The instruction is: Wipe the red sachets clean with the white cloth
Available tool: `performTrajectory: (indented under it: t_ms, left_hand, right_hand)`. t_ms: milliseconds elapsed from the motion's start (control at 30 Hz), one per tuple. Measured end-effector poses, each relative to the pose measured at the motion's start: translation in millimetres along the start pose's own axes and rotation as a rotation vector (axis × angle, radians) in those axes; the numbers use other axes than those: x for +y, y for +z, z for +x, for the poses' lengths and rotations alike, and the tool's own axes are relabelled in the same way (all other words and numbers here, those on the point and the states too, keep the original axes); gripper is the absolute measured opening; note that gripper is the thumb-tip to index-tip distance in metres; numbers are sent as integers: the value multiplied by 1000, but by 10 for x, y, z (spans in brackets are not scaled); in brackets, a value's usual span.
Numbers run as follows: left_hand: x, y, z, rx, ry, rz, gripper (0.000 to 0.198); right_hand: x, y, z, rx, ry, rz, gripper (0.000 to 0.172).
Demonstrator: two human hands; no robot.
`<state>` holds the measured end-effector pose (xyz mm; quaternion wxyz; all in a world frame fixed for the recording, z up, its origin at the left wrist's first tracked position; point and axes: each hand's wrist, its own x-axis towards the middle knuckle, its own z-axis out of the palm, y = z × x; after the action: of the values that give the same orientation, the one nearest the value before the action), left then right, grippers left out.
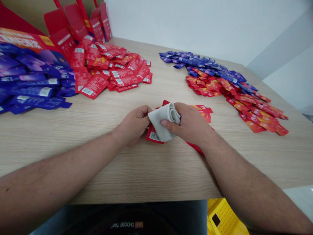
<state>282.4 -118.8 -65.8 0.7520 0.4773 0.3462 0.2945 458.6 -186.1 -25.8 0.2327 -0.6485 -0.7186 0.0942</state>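
My right hand (pixel 193 122) grips a folded pale grey cloth (pixel 160 117), its thumb pressed on the front of it. Behind and under the cloth shows a red packet (pixel 154 136) with a white barcode label. My left hand (pixel 135 124) is closed at the left edge of this packet, by the cloth's corner; its fingertips are partly hidden. More red packets (pixel 205 112) with orange print lie on the table under and beyond my right hand, mostly covered by it.
Loose red packets (pixel 124 71) and blue-purple packets (pixel 36 78) are heaped at left, before open red boxes (pixel 73 23). Overlapping rows of blue packets (pixel 207 63) and red-orange packets (pixel 259 111) lie at right. A yellow perforated basket (pixel 226 215) stands below the table's front edge.
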Motion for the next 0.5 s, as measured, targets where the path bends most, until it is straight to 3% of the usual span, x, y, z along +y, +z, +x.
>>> performTrajectory:
  t_ms: [100,267,400,500]
  left_hand:
    - [11,-6,8,24,12,-41,15]
    - [61,-24,15,69,38,-100,17]
    - [86,-24,22,87,38,-118,18]
    - [92,-16,21,110,26,-76,17]
  right_hand:
    - [-50,46,-17,93,36,-54,29]
    - [-142,129,-55,-89,-139,-28,26]
    - [-167,150,-60,45,-63,-64,25]
    - [-181,143,-65,-150,-169,-66,20]
